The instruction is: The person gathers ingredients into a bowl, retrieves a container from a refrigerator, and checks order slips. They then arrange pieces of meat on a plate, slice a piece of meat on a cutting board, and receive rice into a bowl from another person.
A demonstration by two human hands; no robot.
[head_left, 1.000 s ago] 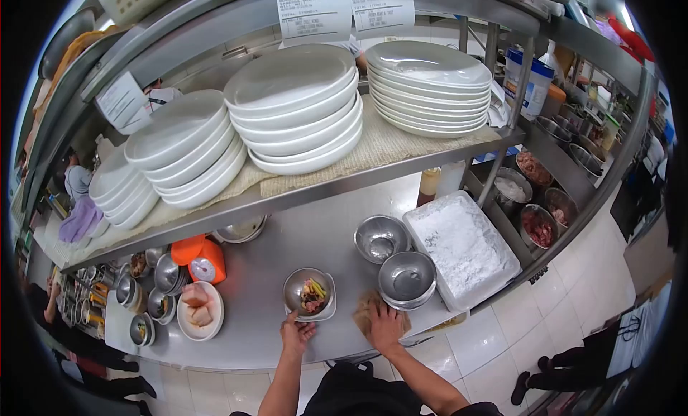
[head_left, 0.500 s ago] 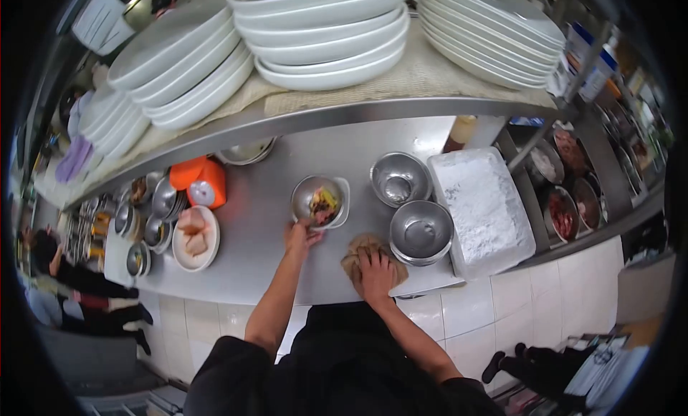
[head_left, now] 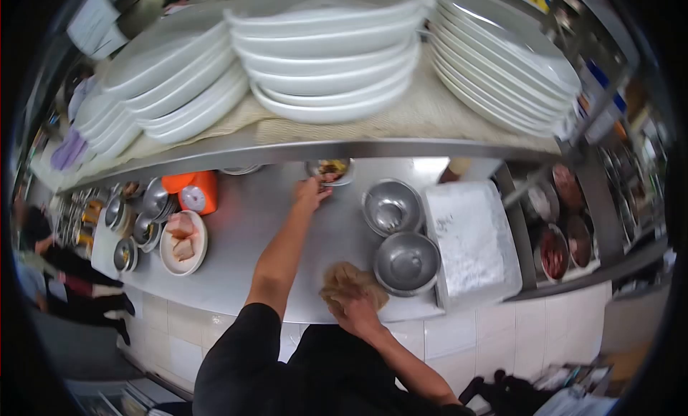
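A small metal bowl (head_left: pixel 348 174) with yellow and dark reddish food in it stands on the steel counter, partly hidden under the shelf edge. My left hand (head_left: pixel 309 192) reaches forward and holds the bowl at its near left rim, fingers curled against it. Close to the counter's front edge lies a crumpled brown cloth (head_left: pixel 340 280). My right hand (head_left: pixel 357 314) is on this cloth with bent fingers gripping it, slightly blurred. Two metal bowls (head_left: pixel 407 263) sit to the right of the cloth, one behind the other.
Overhead, a shelf holds stacked white dishes (head_left: pixel 326 79). On the right are a frosty white container (head_left: pixel 473 237) and recessed bowls of meat (head_left: pixel 553 252). An orange scale (head_left: pixel 201 192), a plate of pale pink meat pieces (head_left: pixel 185 262) and small bowls stand left. Other people are nearby.
My left hand has pushed the food bowl away from me, toward the shelf. The cloth has shifted left and nearer the front edge with my right hand. The view has tilted.
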